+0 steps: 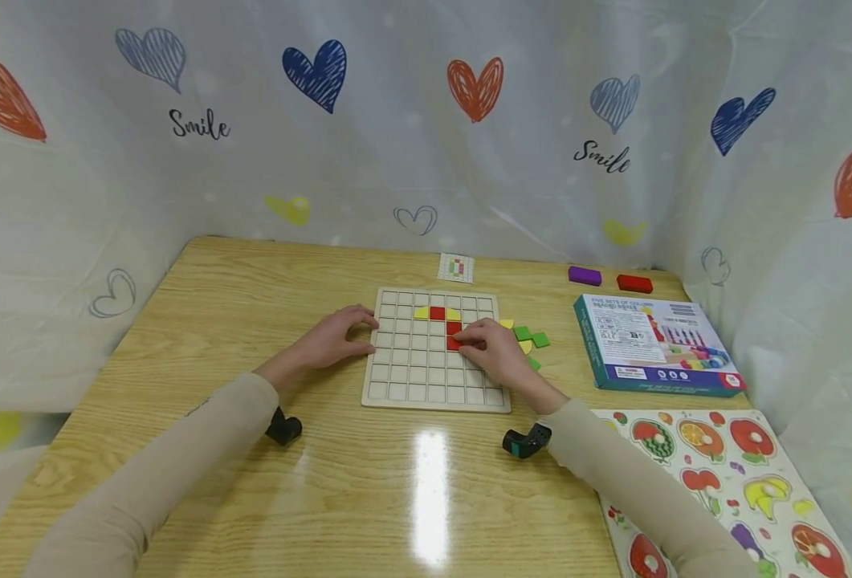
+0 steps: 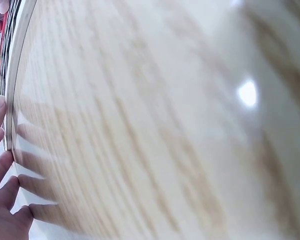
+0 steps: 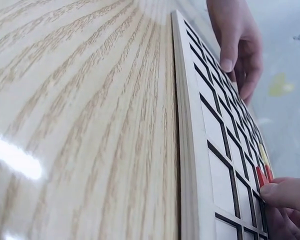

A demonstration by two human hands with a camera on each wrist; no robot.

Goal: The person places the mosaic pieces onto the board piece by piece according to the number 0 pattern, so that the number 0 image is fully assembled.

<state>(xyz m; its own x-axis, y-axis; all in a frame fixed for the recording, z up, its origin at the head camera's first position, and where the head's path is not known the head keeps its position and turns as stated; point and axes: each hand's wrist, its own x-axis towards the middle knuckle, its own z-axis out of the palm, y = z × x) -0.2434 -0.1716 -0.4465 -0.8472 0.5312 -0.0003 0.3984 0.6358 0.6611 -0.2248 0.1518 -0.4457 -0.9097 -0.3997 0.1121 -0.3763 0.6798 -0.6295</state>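
A pale wooden grid board (image 1: 399,392) lies flat on the table. My left hand (image 1: 332,337) rests at its left edge, fingertips and thumb touching the rim; in the left wrist view several fingers (image 2: 1,170) line that edge. On the board's upper part, a red square tile (image 1: 437,313) sits between two yellow curved tiles (image 1: 421,314). Below and right of them is another red tile (image 1: 454,328). With thumb and forefinger, my right hand (image 1: 499,353) pinches a red square tile (image 1: 453,343) just below that one. Its fingers partly hide this tile.
Loose green tiles (image 1: 539,339) and yellow tiles (image 1: 507,323) lie right of the board. A small pattern card (image 1: 456,267) is behind it. Farther right are a purple block (image 1: 584,276), a red block (image 1: 634,283), a boxed set (image 1: 660,345) and a fruit puzzle board (image 1: 715,433).
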